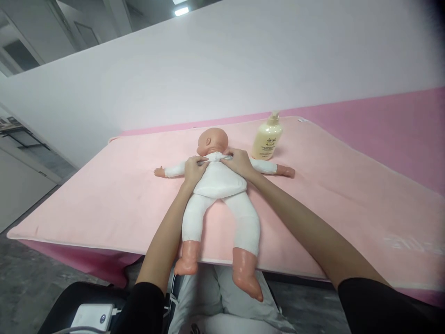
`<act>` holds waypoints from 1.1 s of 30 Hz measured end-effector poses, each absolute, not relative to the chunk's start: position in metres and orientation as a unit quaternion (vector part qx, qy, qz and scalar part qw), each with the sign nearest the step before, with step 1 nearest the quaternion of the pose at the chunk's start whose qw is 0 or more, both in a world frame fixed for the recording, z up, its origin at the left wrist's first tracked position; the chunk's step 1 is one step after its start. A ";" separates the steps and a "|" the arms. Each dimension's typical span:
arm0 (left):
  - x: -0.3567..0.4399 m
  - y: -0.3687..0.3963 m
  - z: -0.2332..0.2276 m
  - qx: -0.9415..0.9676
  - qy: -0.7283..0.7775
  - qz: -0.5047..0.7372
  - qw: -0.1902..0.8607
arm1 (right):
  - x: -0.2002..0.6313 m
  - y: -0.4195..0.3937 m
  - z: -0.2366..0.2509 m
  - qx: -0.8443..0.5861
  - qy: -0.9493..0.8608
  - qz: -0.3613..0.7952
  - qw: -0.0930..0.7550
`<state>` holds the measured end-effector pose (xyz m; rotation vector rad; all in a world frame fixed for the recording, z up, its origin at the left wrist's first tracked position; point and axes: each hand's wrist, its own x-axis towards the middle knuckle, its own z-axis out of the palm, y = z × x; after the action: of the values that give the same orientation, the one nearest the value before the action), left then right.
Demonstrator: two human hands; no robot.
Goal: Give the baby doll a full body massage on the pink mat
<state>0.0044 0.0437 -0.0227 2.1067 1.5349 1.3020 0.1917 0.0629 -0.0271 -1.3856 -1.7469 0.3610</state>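
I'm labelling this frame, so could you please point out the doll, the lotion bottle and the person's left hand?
doll (219,178): head view, on its white-clothed chest.
lotion bottle (267,141): head view, on its pale yellow body.
left hand (194,170): head view, back of the hand.

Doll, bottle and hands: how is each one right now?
Doll: on its back, arms spread, feet past the mat's edge.
Bottle: upright beside the doll's head, pump on.
Mat: spread flat.
Left hand: pinching the doll's shirt at the collar.
Right hand: pinching the shirt too.
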 end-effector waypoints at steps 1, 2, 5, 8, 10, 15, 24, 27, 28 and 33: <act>0.004 0.044 -0.023 0.715 0.520 0.451 0.120 | 0.193 0.064 -0.028 -0.553 -0.700 0.131 0.432; 0.005 0.045 -0.024 0.712 0.517 0.458 0.126 | 0.195 0.064 -0.029 -0.552 -0.700 0.120 0.436; 0.005 0.046 -0.025 0.706 0.514 0.469 0.130 | 0.197 0.062 -0.029 -0.548 -0.698 0.118 0.445; 0.004 0.041 -0.026 0.708 0.505 0.475 0.137 | 0.197 0.059 -0.030 -0.539 -0.697 0.122 0.457; 0.000 0.034 -0.027 0.700 0.504 0.489 0.126 | 0.197 0.058 -0.032 -0.532 -0.698 0.122 0.464; -0.020 0.014 -0.030 0.652 0.577 0.489 0.055 | 0.199 0.058 -0.039 -0.532 -0.689 0.132 0.474; -0.022 0.013 -0.028 0.642 0.618 0.416 0.182 | 0.198 0.064 -0.041 -0.591 -0.687 0.136 0.401; -0.016 0.015 -0.031 0.588 0.595 0.452 0.308 | 0.198 0.063 -0.037 -0.600 -0.688 0.153 0.378; -0.014 0.015 -0.032 0.568 0.577 0.465 0.359 | 0.198 0.063 -0.036 -0.599 -0.692 0.156 0.371; -0.001 0.012 -0.036 0.494 0.509 0.540 0.454 | 0.198 0.062 -0.036 -0.593 -0.710 0.144 0.353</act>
<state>-0.0010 0.0124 -0.0356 1.2185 1.2565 1.3330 0.1980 0.0616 -0.0357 -1.5336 -1.8360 0.3716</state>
